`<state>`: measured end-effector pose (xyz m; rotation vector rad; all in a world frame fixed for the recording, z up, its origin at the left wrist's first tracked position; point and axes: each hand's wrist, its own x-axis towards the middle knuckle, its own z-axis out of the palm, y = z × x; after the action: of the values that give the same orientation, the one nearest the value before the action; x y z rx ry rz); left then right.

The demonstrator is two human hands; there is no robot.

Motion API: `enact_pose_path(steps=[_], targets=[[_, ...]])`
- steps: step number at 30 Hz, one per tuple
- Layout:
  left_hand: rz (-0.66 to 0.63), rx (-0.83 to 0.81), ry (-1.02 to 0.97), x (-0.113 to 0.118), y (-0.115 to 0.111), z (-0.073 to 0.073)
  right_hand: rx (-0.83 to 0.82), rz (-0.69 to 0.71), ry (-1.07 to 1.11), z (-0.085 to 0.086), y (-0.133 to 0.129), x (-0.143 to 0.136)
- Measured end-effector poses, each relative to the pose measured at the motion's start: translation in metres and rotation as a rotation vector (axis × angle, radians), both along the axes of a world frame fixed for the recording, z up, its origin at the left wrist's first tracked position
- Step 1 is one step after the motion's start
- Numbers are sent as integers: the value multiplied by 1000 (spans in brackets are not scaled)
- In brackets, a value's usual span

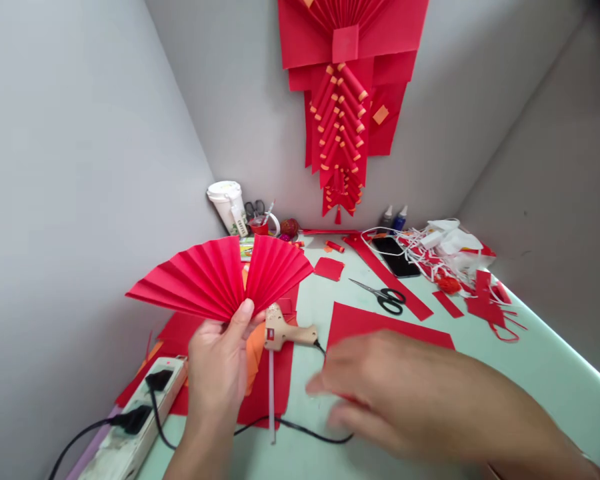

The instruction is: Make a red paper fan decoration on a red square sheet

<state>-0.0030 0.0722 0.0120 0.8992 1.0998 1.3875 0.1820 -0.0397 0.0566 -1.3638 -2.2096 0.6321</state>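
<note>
My left hand [220,367] pinches a pleated red paper fan [200,273] at its base, thumb in front. The fan spreads in two sections with a gap between them. Just right of that hand lies a beige hot glue gun [280,330], a long translucent glue stick [272,400] sticking out of it toward me. My right hand [375,387], blurred by motion, hovers over the table in front of a large red paper sheet [395,325]. Its visible fingers are apart and nothing shows between them; the rest are hidden.
A power strip [165,400] with black plugs lies at the left, and a black cord crosses the front. Scissors [385,297], a phone [397,257] and paper scraps [445,253] lie right. A white cup [227,203] stands behind; a red firecracker decoration [345,120] hangs on the wall.
</note>
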Motion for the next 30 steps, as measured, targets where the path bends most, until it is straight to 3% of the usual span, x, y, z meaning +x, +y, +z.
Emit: enact_pose_path(steps=[2,5,9,12,17,23,30], targets=[[31,27,-34,-1,-1,2,4,-8,-85,-4,30,2],[12,-6,13,-3,-3,0,42,-123,-115,-28,62,-3],[-7,-51,145,-7,-5,-7,33,-176,-190,-66,79,-20],[-9,-38,135,-9,-4,-9,-18,-194,-238,-82,85,-31],[1,-13,59,-7,-3,-7,-43,-147,-199,-91,93,-33],[84,38,-28,-11,0,-4,-54,-91,-79,-90,98,-16],[156,144,-92,-16,5,0,-186,-178,384,-94,105,3]])
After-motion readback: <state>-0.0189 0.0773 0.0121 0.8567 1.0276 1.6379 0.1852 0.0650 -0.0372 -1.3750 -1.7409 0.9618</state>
